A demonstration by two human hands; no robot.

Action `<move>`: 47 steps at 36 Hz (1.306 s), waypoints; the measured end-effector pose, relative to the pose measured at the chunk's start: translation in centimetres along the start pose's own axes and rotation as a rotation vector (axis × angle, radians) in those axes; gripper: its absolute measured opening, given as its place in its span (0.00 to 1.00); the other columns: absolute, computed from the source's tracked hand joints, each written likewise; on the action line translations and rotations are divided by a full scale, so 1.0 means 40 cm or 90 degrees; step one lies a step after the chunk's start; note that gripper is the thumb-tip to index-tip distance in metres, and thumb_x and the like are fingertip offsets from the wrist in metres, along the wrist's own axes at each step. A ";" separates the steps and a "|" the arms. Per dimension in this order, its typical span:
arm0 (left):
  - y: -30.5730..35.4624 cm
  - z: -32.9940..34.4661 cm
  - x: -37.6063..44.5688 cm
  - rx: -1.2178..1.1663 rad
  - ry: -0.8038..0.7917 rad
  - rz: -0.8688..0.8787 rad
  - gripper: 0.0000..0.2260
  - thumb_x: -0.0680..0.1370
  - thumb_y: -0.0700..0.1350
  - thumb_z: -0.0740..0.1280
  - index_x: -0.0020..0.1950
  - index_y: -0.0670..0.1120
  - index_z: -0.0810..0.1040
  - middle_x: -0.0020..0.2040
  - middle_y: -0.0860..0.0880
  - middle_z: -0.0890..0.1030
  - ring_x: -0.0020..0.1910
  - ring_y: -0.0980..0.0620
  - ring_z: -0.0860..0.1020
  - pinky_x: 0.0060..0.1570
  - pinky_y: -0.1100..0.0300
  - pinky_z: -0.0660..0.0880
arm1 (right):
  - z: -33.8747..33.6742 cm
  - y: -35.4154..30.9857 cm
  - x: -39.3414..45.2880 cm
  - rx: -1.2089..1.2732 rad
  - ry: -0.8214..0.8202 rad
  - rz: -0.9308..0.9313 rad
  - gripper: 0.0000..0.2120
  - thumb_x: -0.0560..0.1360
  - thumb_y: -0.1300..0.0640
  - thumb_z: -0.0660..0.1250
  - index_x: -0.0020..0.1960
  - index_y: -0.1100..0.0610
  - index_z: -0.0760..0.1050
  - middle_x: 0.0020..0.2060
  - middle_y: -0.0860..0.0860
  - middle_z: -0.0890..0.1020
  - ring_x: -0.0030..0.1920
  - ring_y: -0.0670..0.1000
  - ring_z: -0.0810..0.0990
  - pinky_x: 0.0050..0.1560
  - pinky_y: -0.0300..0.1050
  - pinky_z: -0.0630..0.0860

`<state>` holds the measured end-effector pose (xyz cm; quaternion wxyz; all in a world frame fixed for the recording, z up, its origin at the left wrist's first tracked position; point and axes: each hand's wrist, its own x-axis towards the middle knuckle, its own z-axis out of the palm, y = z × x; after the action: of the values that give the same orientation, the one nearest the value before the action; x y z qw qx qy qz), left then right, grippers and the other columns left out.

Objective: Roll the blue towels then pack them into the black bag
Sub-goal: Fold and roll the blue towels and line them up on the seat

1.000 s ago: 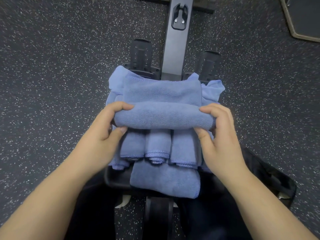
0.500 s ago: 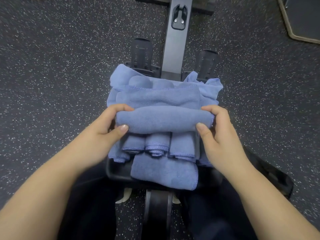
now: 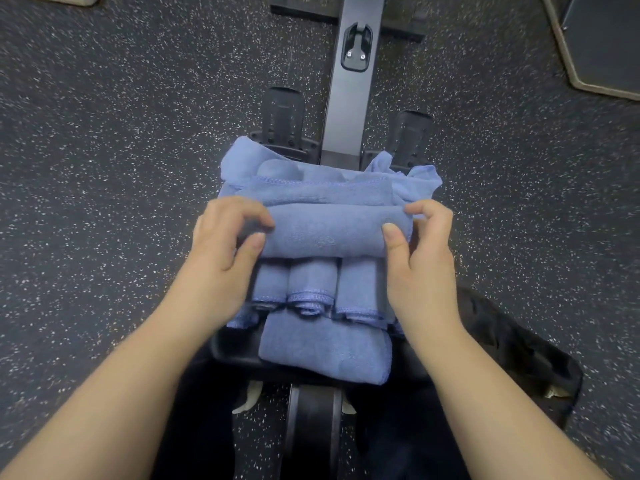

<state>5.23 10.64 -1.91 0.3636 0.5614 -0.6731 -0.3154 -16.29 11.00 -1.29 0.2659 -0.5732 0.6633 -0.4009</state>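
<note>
the left hand [image 3: 221, 258] and right hand [image 3: 420, 268] are covering both ends of the rolled blue towel [image 3: 325, 232], so its end spirals are not showing. the three small rolls [image 3: 311, 284] below it are tucking their upper parts under that roll. the loose blue towels [image 3: 412, 183] behind are lying mostly hidden. the black bag [image 3: 519, 341] at the lower right is showing only in part, the right forearm crossing it; its opening cannot be told. the grey rail [image 3: 351, 98] is running off the top edge, and the mat [image 3: 602, 46] is being cut off at the upper right corner. both forearms are leaving the bottom edge.
</note>
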 end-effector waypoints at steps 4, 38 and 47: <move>0.007 0.007 0.001 -0.011 -0.017 -0.002 0.09 0.73 0.54 0.59 0.52 0.65 0.68 0.56 0.61 0.67 0.61 0.52 0.67 0.64 0.58 0.63 | 0.009 -0.006 0.000 -0.008 0.029 -0.004 0.10 0.79 0.59 0.62 0.53 0.49 0.62 0.42 0.47 0.71 0.42 0.52 0.69 0.40 0.39 0.62; 0.071 0.049 0.007 0.205 0.234 -0.071 0.09 0.76 0.51 0.66 0.54 0.55 0.79 0.51 0.52 0.69 0.50 0.50 0.67 0.53 0.55 0.62 | 0.108 -0.017 0.063 -0.287 -0.009 -0.297 0.21 0.70 0.57 0.67 0.62 0.60 0.74 0.59 0.54 0.78 0.65 0.56 0.69 0.70 0.52 0.57; 0.091 0.080 0.004 0.051 0.147 -0.103 0.17 0.78 0.50 0.62 0.65 0.62 0.71 0.44 0.58 0.79 0.43 0.54 0.76 0.49 0.48 0.75 | 0.099 -0.042 0.082 -0.284 0.005 -0.265 0.17 0.70 0.52 0.60 0.56 0.55 0.77 0.48 0.51 0.79 0.52 0.51 0.70 0.56 0.44 0.60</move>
<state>0.60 11.17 -0.56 0.3893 0.6608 -0.5911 -0.2496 -12.83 6.89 -1.67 0.0433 -0.7396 0.6042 -0.2933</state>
